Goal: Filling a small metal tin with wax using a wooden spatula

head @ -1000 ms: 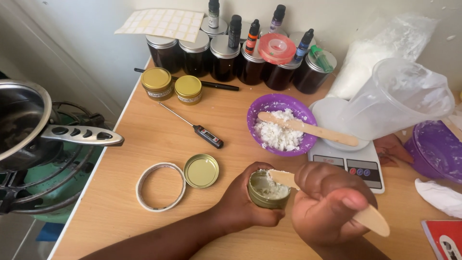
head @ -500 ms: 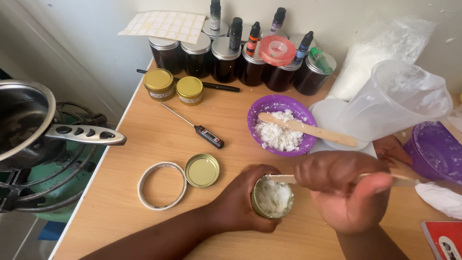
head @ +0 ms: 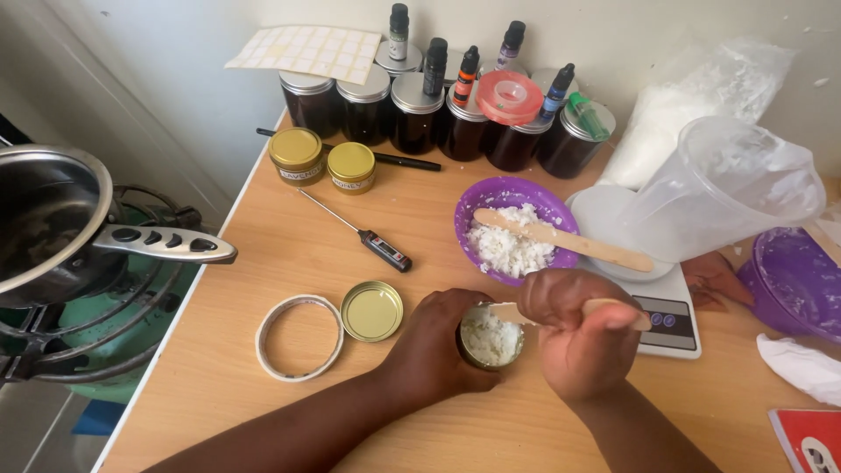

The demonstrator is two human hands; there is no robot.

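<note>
Tin (head: pixel 491 340) steadied in left hand (head: pixel 435 342), grip closed round it; stick (head: pixel 561 312) clenched in right hand (head: pixel 583 337), tip in flakes. Filling step; gentle pressing called for next.

Bare table (head: pixel 289 254) left of tin open; purple bowl (head: pixel 512 229), scale (head: pixel 670 320) crowd behind; tape ring (head: pixel 300 337) near.

A home kitchen corner turned craft station: a gas burner (head: pixel 79 324) carrying a steel pot (head: pixel 44 219) stands just beside a wooden surface (head: pixel 263 254). Dark jars (head: pixel 412 109), dropper bottles (head: pixel 435 66) and a digital scale (head: pixel 670 311) crowd against the plain wall.
</note>
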